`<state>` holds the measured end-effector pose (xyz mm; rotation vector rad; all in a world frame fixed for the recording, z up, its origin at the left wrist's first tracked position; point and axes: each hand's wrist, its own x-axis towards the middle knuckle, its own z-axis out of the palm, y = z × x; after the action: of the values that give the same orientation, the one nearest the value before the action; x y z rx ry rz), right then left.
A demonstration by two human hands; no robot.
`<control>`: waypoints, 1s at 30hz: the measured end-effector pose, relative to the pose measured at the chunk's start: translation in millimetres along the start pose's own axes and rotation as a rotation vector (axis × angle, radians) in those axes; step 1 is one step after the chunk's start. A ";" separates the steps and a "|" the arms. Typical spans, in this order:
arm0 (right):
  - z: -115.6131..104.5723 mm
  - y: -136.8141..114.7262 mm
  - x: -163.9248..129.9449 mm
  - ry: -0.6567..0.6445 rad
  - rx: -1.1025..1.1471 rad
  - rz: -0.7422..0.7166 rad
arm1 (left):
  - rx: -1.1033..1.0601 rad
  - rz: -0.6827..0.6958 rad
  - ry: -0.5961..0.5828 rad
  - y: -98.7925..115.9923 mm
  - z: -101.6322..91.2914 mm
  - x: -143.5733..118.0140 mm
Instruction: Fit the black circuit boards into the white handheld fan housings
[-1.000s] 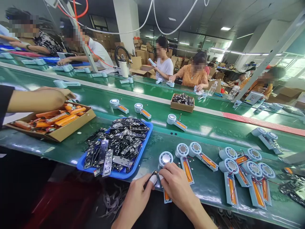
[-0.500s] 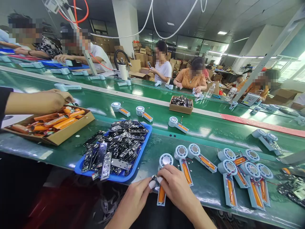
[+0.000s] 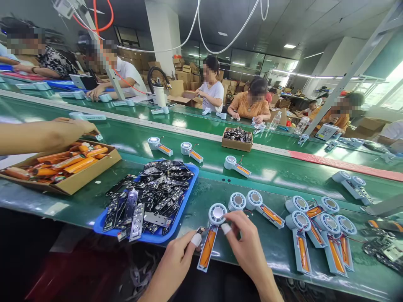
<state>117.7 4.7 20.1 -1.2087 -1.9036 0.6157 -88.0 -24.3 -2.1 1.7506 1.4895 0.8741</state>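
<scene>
One board (image 3: 199, 231) is pinched between thumb and fingers of the left hand (image 3: 176, 255), seen from the head camera at the front edge of a green surface (image 3: 190, 213). Just to its right lies the fan (image 3: 217, 214), face up, its handle open to show an orange battery (image 3: 207, 248) and its lower end jutting past that front edge. The right hand (image 3: 247, 239) is spread, holding nothing, thumb and forefinger parted beside the fan's round head; whether a fingertip touches the rim cannot be told.

The step in hand appears to be bringing board and fan together. Any wire joining the two is too small to make out. The next move seems to call for a firm left pinch and a right hand that steadies the fan without pushing it farther over the edge.

Left of the hands, a blue tray (image 3: 154, 239) heaped with spare boards (image 3: 163, 184) stands at the front edge. Toward the surface's left end, a co-worker's arm (image 3: 34, 136) reaches over a carton (image 3: 94, 174) of batteries (image 3: 75, 163). Other fans (image 3: 297, 204) lie toward the right end.
</scene>
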 end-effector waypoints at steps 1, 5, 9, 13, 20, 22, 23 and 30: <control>-3.5 0.4 -2.9 0.059 -0.048 0.042 | -0.007 -0.032 0.047 -1.9 2.4 -1.1; -15.0 -3.8 -10.9 -0.043 -0.194 0.141 | -0.111 -0.107 0.141 -7.5 9.1 -3.9; -21.0 -10.4 -12.1 -0.302 -0.128 0.074 | -0.228 -0.144 0.123 -6.3 10.3 -4.2; -22.1 -3.5 -8.6 -0.171 -0.188 -0.113 | -0.264 -0.214 0.109 -5.7 9.7 -4.9; 9.6 0.3 2.6 0.042 0.035 -0.077 | -0.303 -0.225 0.102 -6.0 14.2 -9.5; 22.0 -6.1 4.9 0.020 0.234 0.059 | -0.325 -0.204 0.128 -3.6 15.6 -11.1; 26.3 -9.4 5.8 -0.013 0.292 0.098 | -0.325 -0.189 0.140 -2.4 16.0 -12.0; 19.4 -15.5 9.2 -0.161 0.257 -0.083 | -0.229 -0.099 0.173 -2.2 18.0 -15.2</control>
<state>91.5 6.6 23.6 -0.9363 -1.9254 0.9051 -76.1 -40.3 -14.9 1.4541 1.5055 1.1204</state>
